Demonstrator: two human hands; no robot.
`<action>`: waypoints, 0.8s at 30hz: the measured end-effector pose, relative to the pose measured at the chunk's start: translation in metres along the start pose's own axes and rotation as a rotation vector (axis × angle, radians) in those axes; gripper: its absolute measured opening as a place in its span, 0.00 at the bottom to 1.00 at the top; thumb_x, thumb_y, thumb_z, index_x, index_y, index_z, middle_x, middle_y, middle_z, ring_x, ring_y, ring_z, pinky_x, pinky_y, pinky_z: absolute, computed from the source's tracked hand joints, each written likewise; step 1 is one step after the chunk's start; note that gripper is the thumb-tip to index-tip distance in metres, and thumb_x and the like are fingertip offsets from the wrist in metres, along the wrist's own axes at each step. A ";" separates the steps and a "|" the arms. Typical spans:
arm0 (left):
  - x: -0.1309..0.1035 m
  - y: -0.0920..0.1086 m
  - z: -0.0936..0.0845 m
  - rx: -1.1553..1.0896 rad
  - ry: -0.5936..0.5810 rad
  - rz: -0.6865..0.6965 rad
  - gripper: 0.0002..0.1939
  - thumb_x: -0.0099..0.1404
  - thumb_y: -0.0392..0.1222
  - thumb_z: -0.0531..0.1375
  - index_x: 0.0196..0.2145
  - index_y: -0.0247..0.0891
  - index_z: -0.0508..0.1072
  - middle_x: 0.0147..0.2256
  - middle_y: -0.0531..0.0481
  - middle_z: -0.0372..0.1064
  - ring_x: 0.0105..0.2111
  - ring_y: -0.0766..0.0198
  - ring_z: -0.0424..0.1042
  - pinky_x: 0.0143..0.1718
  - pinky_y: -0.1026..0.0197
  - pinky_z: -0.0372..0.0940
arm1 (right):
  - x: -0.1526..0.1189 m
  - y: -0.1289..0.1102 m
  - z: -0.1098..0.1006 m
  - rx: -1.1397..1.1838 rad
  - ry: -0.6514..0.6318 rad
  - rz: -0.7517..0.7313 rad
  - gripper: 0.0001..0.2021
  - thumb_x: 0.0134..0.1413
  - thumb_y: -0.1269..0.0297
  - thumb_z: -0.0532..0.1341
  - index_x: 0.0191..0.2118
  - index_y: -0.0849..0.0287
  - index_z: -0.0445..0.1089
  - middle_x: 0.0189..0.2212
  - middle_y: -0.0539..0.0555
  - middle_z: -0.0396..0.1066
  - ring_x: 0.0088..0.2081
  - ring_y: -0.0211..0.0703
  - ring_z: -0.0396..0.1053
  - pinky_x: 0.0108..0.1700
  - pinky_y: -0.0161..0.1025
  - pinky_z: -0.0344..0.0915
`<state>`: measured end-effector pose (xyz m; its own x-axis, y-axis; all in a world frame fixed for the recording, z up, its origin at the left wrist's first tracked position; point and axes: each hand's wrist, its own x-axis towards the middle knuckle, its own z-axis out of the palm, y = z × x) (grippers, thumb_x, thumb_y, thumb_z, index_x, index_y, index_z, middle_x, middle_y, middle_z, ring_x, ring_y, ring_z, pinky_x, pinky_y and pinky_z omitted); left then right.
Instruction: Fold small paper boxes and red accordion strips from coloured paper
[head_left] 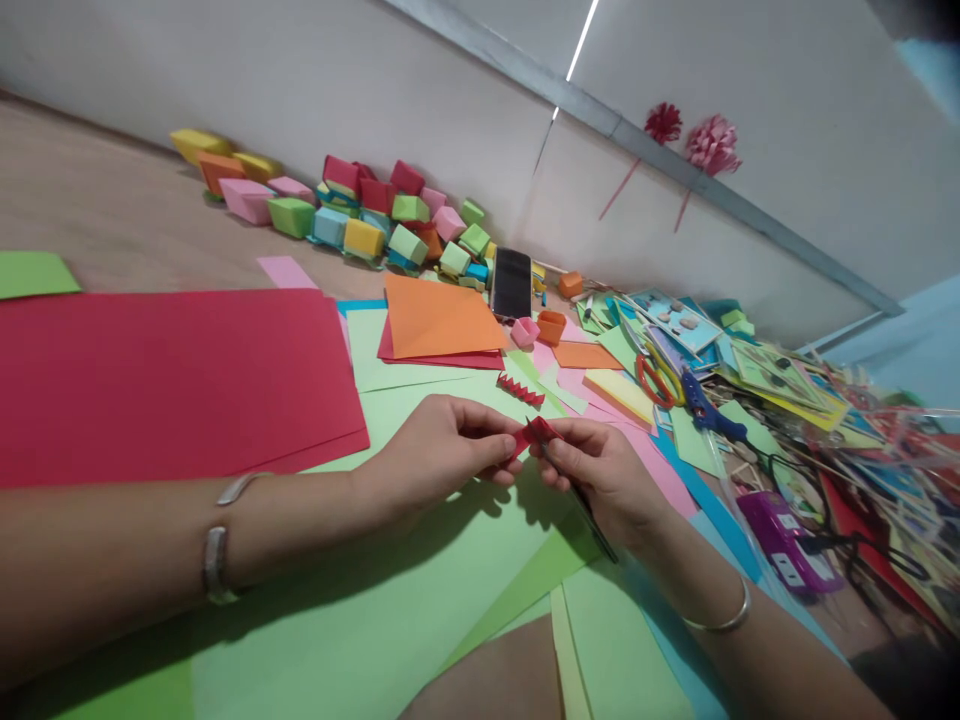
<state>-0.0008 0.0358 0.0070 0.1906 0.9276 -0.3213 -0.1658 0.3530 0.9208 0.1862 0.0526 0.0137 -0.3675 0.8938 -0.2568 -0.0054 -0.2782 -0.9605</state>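
Note:
My left hand [457, 440] pinches one end of a small folded red paper strip [523, 440] between thumb and fingers. My right hand [592, 465] is closed at the strip's other end, round a slim dark pointed tool [592, 520] that looks like tweezers. The tool's tip meets the red paper, and its shaft slants back under the palm. Just beyond the fingers lies a zigzag red paper piece [520, 390]. Both hands are above a large light green sheet [450, 570].
Red sheets [172, 380] lie at left, orange paper [442, 315] ahead. Behind are folded paper boxes [364, 238] and a phone [512, 283]. To the right are scissors [656, 380], a blue glue gun [709, 408], a purple power strip [787, 545] and heaped craft scraps. Two paper flowers [712, 145] lean by the wall.

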 end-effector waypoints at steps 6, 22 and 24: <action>-0.001 0.005 0.003 0.034 0.008 -0.015 0.04 0.50 0.35 0.67 0.27 0.33 0.80 0.20 0.49 0.75 0.20 0.66 0.72 0.23 0.65 0.67 | 0.001 0.002 0.000 0.001 0.004 -0.009 0.17 0.38 0.56 0.75 0.34 0.60 0.77 0.22 0.49 0.72 0.23 0.31 0.66 0.24 0.29 0.62; -0.003 0.002 0.003 -0.184 -0.049 -0.051 0.08 0.47 0.39 0.70 0.26 0.32 0.79 0.24 0.46 0.76 0.24 0.64 0.73 0.31 0.61 0.71 | -0.009 0.006 0.004 -0.563 0.150 -0.550 0.07 0.56 0.68 0.63 0.37 0.56 0.80 0.31 0.54 0.73 0.26 0.36 0.68 0.27 0.36 0.68; -0.004 0.001 0.003 -0.260 -0.105 -0.042 0.14 0.48 0.47 0.71 0.25 0.32 0.79 0.27 0.44 0.76 0.27 0.62 0.74 0.33 0.59 0.72 | -0.011 0.008 0.006 -0.750 0.199 -0.736 0.09 0.58 0.71 0.61 0.40 0.56 0.79 0.32 0.55 0.73 0.30 0.38 0.70 0.32 0.38 0.70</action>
<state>0.0011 0.0320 0.0101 0.2998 0.8987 -0.3202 -0.3960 0.4226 0.8152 0.1850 0.0382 0.0095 -0.3479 0.8138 0.4654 0.4344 0.5799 -0.6892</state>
